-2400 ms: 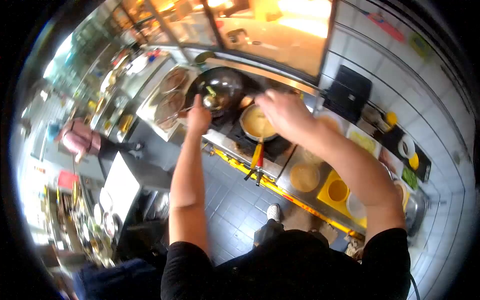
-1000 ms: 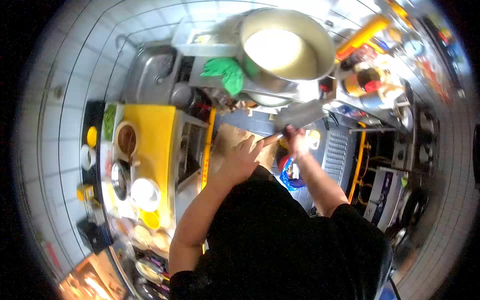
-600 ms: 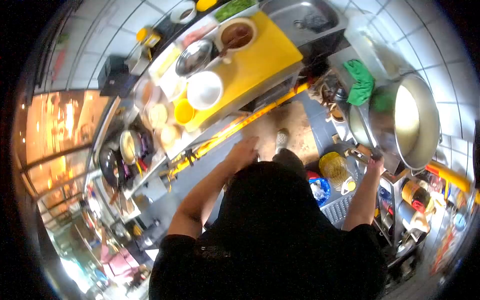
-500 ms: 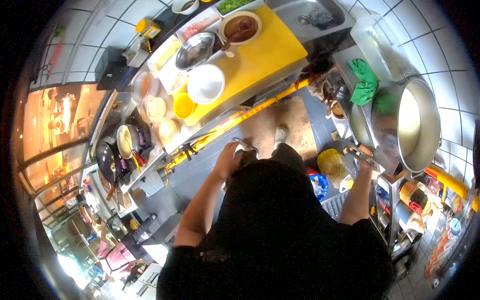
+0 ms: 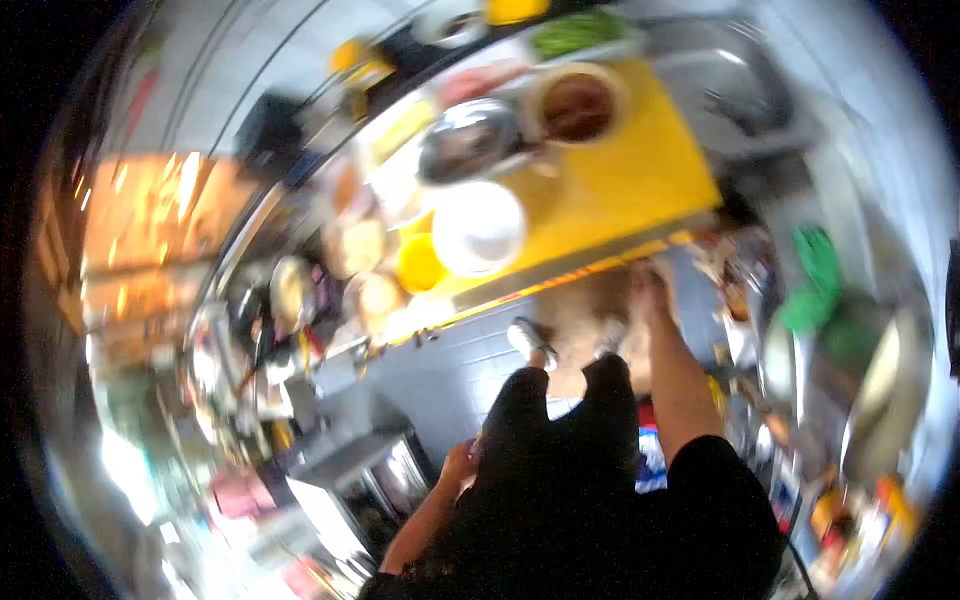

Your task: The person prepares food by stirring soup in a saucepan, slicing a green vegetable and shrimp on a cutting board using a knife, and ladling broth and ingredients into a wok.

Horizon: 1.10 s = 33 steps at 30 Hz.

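Note:
My left hand (image 5: pixel 459 464) hangs low beside my left thigh; blur hides its fingers and anything they may hold. My right hand (image 5: pixel 650 287) reaches forward above the brown mat (image 5: pixel 577 318), near the front edge of the yellow board (image 5: pixel 640 170); its fingers are smeared by motion. On the board and around it stand a white bowl (image 5: pixel 479 228), a yellow cup (image 5: pixel 421 264), a steel bowl (image 5: pixel 467 143) and a round container of dark red sauce (image 5: pixel 577 103).
A sink (image 5: pixel 722 90) lies at the upper right, with a green cloth (image 5: pixel 813 280) and a large pot (image 5: pixel 885 395) below it. Pans (image 5: pixel 292 292) stand at the left on the stove. A dark cabinet (image 5: pixel 375 490) is at lower left. A co-worker in pink (image 5: pixel 238 492) is farther left.
The view has turned and blurred. My right hand has left the knife-like tool near the large pot and come forward over the mat. My left hand has dropped lower beside my leg.

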Tool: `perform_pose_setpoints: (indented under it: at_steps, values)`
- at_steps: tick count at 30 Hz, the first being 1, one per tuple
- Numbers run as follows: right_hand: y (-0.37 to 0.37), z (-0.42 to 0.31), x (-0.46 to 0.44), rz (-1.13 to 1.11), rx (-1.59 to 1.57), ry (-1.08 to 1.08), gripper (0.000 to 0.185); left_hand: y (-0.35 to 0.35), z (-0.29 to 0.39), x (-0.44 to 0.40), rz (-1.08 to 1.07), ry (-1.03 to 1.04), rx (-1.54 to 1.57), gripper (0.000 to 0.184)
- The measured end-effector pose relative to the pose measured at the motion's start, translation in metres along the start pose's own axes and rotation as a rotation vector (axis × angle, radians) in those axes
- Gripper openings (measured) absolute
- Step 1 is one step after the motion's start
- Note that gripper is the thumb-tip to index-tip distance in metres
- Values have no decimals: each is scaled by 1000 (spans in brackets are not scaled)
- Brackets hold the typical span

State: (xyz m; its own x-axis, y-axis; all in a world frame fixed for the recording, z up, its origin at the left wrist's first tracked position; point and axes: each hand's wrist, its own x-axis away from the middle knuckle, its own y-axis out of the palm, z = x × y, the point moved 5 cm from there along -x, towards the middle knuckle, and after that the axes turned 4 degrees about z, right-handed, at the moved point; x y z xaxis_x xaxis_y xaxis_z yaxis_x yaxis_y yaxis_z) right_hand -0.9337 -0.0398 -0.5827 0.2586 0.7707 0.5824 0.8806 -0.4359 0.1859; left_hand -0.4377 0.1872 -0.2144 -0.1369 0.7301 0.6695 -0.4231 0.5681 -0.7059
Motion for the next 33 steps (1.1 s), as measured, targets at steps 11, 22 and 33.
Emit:
perform_pose_setpoints:
  at_steps: [11, 22, 33]
  values:
    - [99, -97, -151, 104, 713, -15, 33, 46, -21, 48, -100, -417, 311, 38]
    - [83, -90, -150, 152, 880, -22, 35, 75, -49, 41, -172, -366, 181, 43]
    - [38, -85, -97, 237, 1081, -136, 40, 62, -41, 43, -221, -317, 131, 43]
